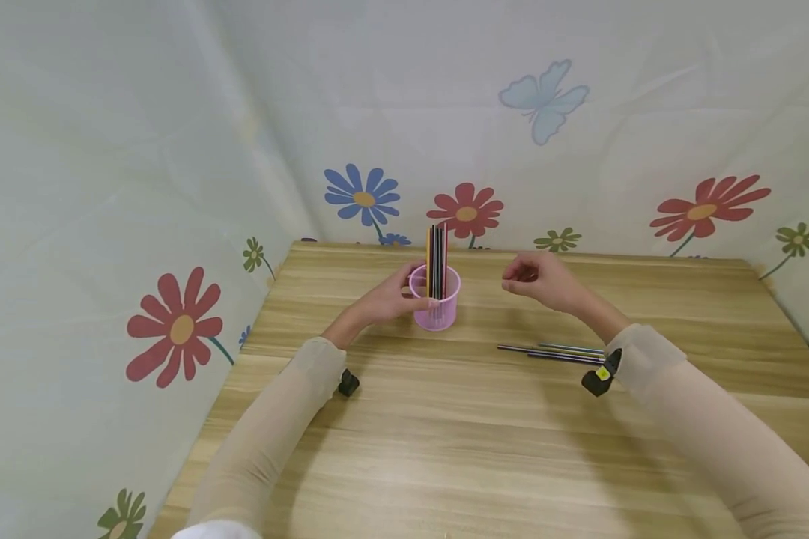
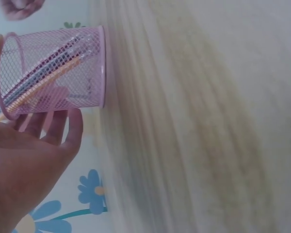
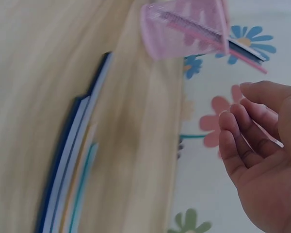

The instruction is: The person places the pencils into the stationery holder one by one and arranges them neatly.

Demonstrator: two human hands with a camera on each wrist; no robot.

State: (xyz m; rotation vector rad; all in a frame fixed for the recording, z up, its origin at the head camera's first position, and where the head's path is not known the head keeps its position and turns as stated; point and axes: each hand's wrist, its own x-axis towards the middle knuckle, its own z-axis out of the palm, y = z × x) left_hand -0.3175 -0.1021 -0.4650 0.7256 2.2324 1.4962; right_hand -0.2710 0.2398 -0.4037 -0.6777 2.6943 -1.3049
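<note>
A pink mesh pencil cup (image 1: pixel 449 311) stands upright on the table, with several coloured pencils (image 1: pixel 437 258) leaning inside it. My left hand (image 1: pixel 392 301) holds the cup from the left, its thumb near the front rim and the other fingers round the far side; the left wrist view shows these fingers against the mesh (image 2: pixel 87 73). To the right of the cup, my right hand (image 1: pixel 544 281) hovers above the table, fingers loosely curled with nothing between them. Below it lie several more pencils (image 1: pixel 559 357), side by side, partly hidden by the wrist camera.
The wood-grain table (image 1: pixel 431 434) runs back to a pale curtain (image 1: pixel 404 90) printed with flowers and a butterfly. The curtain also hangs along the left side. A black wrist camera (image 1: pixel 597 382) sits over the right ends of the loose pencils.
</note>
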